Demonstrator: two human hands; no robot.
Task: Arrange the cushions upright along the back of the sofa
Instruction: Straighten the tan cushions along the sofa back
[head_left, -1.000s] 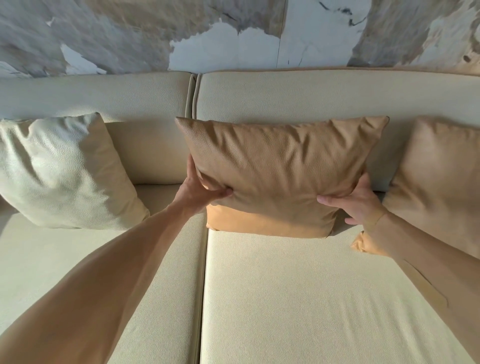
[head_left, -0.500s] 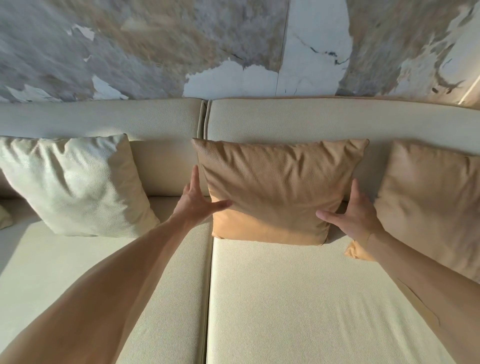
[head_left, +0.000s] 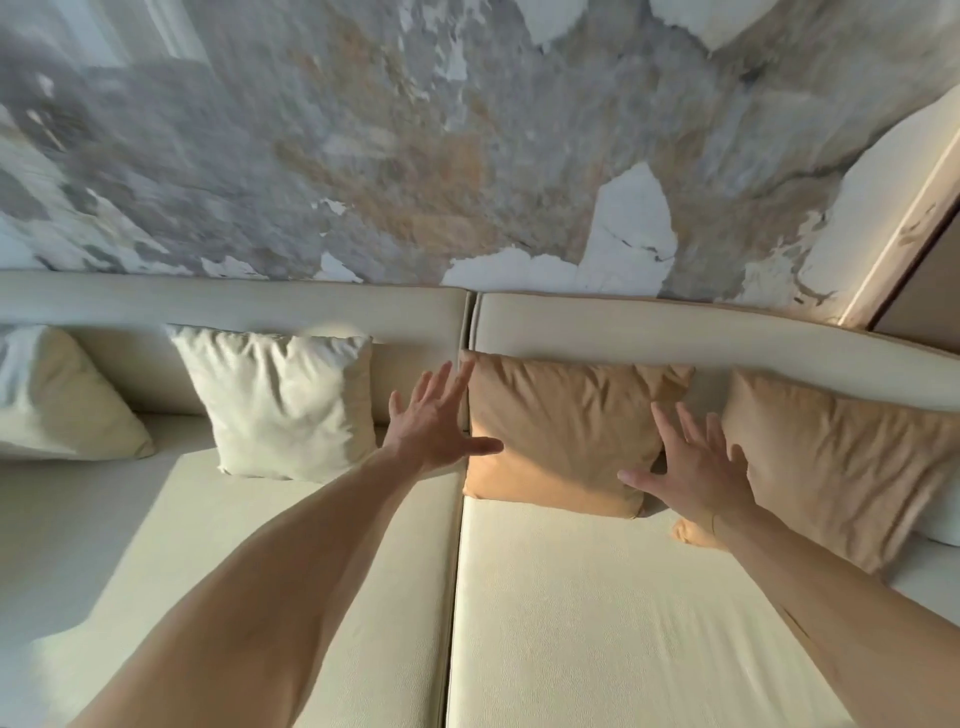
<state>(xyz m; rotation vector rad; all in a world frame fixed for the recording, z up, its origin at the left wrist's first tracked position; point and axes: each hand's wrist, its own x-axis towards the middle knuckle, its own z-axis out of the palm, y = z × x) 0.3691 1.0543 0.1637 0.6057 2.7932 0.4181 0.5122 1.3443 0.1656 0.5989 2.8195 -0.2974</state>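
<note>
Two bare forearms are seen, uncovered by any sleeve up to the frame's lower edge. No rings, watch or bands are worn on the left hand or the right hand.

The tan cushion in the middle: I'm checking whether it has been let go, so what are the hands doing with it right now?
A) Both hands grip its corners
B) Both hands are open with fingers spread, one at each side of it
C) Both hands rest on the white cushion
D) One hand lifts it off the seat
B: the left hand and right hand show straight, spread fingers flanking the tan cushion, which leans upright against the sofa back.
</note>
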